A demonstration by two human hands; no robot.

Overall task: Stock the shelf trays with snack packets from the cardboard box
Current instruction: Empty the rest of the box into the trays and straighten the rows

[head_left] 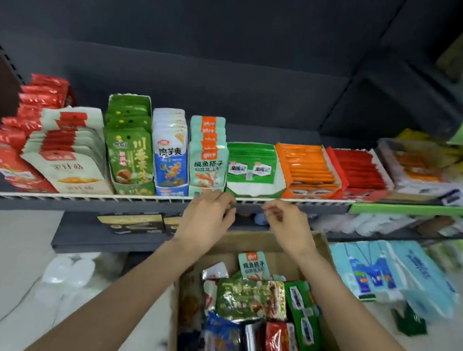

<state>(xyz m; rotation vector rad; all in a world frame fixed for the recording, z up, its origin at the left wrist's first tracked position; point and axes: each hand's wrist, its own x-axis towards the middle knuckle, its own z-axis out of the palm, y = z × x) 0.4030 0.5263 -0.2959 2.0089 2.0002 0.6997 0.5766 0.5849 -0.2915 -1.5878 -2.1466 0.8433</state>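
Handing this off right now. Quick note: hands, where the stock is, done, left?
Left hand and right hand: both at the shelf's front rail, fingers curled; whether either has a grip on a packet is unclear.
Cardboard box sits below the hands, holding mixed snack packets.
Done: shelf trays look mostly stocked; the green tray shows packets only at its back.
Left: move the box's packets into matching trays.

we're in a small shop here: a dark grey metal retail shelf (84, 205) lined with cardboard display trays of colourful snack packets (171, 154). more wrapped stock (378, 267) sits stacked below.
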